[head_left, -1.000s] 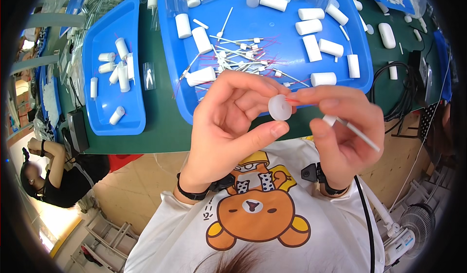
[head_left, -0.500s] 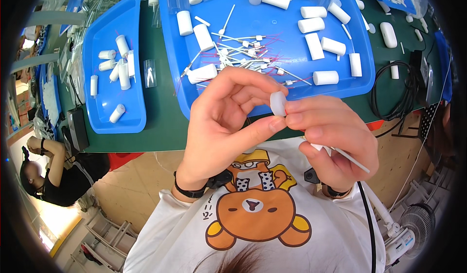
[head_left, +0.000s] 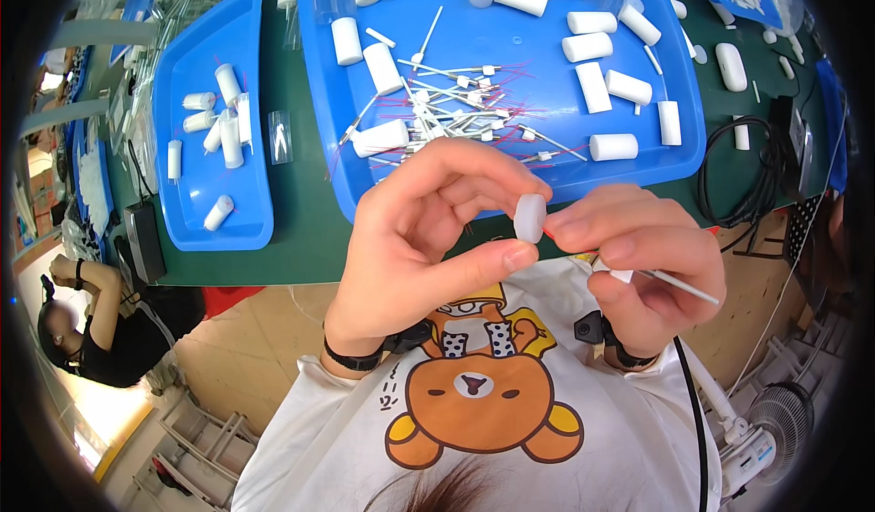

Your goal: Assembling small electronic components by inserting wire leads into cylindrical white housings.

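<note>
My left hand (head_left: 410, 248) pinches a small translucent white round cap (head_left: 530, 218) between thumb and index finger, its flat side turned sideways. Close by on the right, my right hand (head_left: 661, 248) grips a thin white rod (head_left: 685, 287) that has a white block at one end and red wire. A bit of the red wire (head_left: 549, 234) shows between the cap and the right fingertips; whether it passes through the cap I cannot tell. Both hands are held up in front of the large blue tray (head_left: 538, 188), where a pile of similar wired rods (head_left: 465, 102) lies.
White foam-like cylinders (head_left: 592, 87) lie about the large tray. At the left, a smaller blue tray (head_left: 257, 204) holds several clear-cased white cylinders (head_left: 231, 143), with a clear tube (head_left: 281, 138) beside it. A coiled black cable (head_left: 729, 170) lies right. A person (head_left: 105, 316) sits at far left.
Both hands have shifted slightly right, carrying the cap and the wired rod. The right fingertips have drawn a little away from the cap, so more red wire shows.
</note>
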`<state>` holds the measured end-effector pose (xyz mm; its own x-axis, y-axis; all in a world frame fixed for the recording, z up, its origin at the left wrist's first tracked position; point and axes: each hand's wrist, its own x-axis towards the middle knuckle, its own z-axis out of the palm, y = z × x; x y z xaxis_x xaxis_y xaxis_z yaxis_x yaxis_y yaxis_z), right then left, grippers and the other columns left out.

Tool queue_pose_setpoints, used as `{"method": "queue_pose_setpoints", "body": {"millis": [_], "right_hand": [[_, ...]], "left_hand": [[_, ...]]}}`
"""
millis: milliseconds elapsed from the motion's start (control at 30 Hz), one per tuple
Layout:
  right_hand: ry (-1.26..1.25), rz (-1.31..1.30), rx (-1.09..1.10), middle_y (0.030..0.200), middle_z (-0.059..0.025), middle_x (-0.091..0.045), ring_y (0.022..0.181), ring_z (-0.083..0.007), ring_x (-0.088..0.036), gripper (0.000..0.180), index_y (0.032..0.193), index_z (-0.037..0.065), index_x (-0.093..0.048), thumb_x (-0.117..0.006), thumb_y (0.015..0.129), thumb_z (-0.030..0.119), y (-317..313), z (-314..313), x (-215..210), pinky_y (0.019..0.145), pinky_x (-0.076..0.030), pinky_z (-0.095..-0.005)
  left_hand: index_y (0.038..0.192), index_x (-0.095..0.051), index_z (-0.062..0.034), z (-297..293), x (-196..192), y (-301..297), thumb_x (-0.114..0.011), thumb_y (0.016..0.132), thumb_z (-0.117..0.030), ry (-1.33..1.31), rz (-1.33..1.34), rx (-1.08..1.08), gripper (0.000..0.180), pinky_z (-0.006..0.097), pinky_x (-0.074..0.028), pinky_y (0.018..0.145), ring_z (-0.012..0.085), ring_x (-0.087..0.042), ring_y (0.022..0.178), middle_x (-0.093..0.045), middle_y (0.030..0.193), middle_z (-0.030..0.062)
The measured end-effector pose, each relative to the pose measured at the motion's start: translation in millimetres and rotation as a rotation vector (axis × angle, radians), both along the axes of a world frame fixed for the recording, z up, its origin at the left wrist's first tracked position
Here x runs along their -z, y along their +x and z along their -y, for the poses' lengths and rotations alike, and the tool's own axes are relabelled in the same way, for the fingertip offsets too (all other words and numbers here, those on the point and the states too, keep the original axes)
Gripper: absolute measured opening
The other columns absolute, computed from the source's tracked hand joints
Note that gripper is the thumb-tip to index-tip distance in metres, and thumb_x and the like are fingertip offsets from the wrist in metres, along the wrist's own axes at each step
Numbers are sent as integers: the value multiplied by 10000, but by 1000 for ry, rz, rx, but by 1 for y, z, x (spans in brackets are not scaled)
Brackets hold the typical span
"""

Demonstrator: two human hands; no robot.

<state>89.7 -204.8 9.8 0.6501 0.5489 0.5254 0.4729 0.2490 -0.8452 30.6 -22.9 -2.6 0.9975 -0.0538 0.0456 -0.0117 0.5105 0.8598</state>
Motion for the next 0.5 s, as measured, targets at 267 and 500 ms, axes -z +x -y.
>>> {"method": "queue_pose_setpoints", "body": {"millis": [267,500], "right_hand": [[-10,46,74,881,-224,-619,785,-302,-611,192,961,-30,-498,-607,818,36,0,-2,2,699,-510,-389],[-115,119,108,887,-181,-617,773,-262,-568,206,931,0,-560,-661,760,53,1,0,0,672,-473,-345]], "left_hand": [[1080,-511,59,-2,1,-1,-667,730,94,-21,39,58,385,308,-454,851,171,-565,946,-566,1044,126],[1075,-514,65,-3,2,-2,-661,722,105,-51,46,55,384,309,-455,847,173,-564,942,-563,1028,125]]}}
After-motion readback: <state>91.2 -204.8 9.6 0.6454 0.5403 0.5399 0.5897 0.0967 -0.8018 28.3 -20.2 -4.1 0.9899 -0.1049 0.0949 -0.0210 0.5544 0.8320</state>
